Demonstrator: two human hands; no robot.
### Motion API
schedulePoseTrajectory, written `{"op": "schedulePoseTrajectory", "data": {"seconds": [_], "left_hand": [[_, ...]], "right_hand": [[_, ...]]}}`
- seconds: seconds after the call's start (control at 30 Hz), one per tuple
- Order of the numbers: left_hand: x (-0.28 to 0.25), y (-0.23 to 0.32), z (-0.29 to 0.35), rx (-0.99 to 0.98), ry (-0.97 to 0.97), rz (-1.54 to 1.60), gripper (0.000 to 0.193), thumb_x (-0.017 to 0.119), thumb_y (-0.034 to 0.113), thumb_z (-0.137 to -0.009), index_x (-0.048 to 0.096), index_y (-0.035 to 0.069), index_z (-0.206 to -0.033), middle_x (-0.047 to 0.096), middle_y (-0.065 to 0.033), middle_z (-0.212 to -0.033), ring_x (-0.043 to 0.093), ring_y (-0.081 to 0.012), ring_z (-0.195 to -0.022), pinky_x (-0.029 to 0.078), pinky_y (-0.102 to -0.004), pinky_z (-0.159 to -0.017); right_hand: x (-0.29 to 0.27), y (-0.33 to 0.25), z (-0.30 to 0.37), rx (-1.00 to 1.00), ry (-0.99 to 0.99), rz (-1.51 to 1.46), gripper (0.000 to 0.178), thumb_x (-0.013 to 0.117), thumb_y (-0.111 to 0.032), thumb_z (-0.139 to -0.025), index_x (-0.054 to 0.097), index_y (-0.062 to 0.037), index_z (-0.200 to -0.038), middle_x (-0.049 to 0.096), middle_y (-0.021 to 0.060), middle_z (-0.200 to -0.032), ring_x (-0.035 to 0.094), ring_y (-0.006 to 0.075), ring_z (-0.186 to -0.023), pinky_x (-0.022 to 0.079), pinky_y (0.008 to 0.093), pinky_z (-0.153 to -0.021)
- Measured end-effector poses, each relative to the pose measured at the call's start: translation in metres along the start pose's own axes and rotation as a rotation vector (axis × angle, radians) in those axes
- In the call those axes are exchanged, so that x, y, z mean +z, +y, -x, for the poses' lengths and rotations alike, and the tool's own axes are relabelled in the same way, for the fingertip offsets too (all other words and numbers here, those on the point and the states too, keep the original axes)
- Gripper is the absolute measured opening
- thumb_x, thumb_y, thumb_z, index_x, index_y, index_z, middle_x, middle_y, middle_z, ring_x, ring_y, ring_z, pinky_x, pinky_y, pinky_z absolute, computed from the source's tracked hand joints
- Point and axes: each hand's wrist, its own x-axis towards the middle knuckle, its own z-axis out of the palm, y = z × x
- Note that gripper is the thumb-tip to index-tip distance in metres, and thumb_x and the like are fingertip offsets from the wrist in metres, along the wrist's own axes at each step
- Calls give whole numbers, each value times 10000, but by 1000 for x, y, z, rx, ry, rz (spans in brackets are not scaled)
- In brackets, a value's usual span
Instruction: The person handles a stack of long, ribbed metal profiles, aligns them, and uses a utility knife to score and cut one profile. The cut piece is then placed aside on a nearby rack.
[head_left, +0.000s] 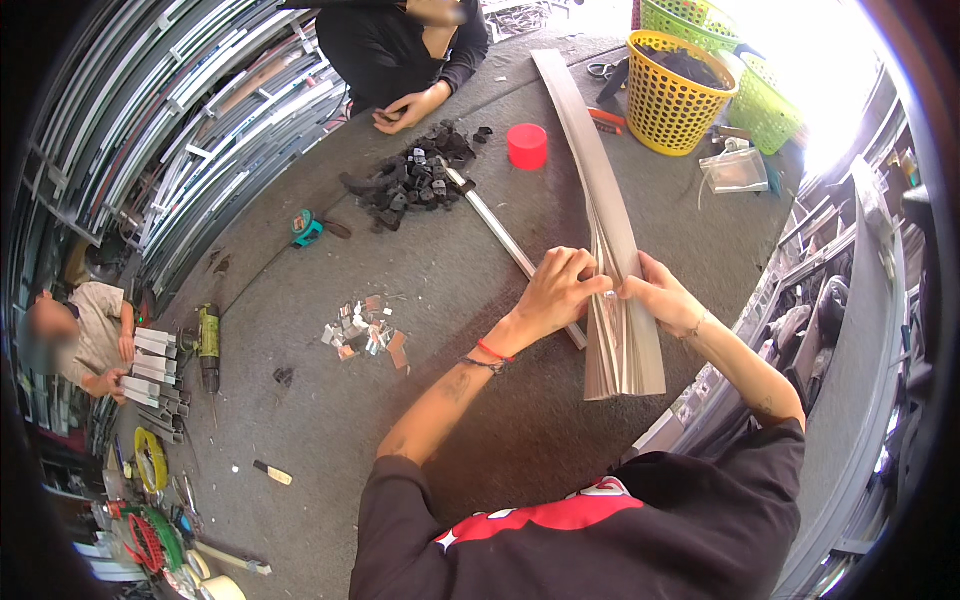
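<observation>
Left fingers and right fingers clamp edges of the strip bundle, grey worktop spreading leftward.

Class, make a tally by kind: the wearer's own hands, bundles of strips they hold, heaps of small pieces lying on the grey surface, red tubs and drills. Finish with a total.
Hands: 2 (left hand, right hand)
Bundle of strips: 1
Heaps: 2 (black pieces, small scraps)
Red tub: 1
Drill: 1
Total: 7
</observation>
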Motion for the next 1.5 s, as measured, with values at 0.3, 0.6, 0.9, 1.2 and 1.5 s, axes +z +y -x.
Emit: {"op": "schedulePoseTrajectory", "data": {"seconds": [0.3, 0.6, 0.9, 1.2, 1.5], "left_hand": [[0, 6, 3, -113, 160, 127, 248, 736, 177, -685, 539, 106, -819, 509, -21, -821, 449, -206, -783, 351, -331, -719], [-17, -3, 10, -98, 223, 100, 228, 708, 177, -676, 510, 100, -755, 521, -36, -831, 475, -205, -821, 359, -334, -737], [-2, 26, 5, 254, 19, 68, 217, 664, 181, -734, 497, 115, -854, 525, -65, -1146, 492, -258, -1127, 379, -439, -1006], [3, 45, -5, 344, -2, -71, 266, 637, 108, -789, 599, 105, -1052, 555, -20, -1028, 540, -174, -1014, 466, -351, -987], [-16, 32, 6, 396, -8, -46, 154, 664, 105, -764, 645, 51, -906, 560, -51, -933, 582, -200, -950, 529, -374, -943]], "right_hand": [[1, -3, 6, -8, -39, -167, 556, 583, -101, -739, 419, 56, -1246, 549, 104, -1097, 529, 156, -1022, 418, 308, -928], [-15, -8, 30, 106, 28, -281, 647, 710, -256, -772, 423, 48, -1265, 582, 104, -1046, 602, 167, -919, 500, 307, -821], [-13, 6, 32, 107, -67, -270, 450, 616, -105, -786, 464, 62, -1175, 578, 107, -1028, 602, 166, -915, 516, 300, -784], [-23, 10, 36, 25, -27, -191, 486, 665, -104, -773, 477, 66, -1188, 608, 118, -1029, 606, 174, -921, 496, 295, -829], [-46, 1, 39, 77, -20, -86, 584, 738, -153, -752, 477, 71, -1225, 626, 134, -1083, 608, 174, -987, 475, 302, -881]]}}
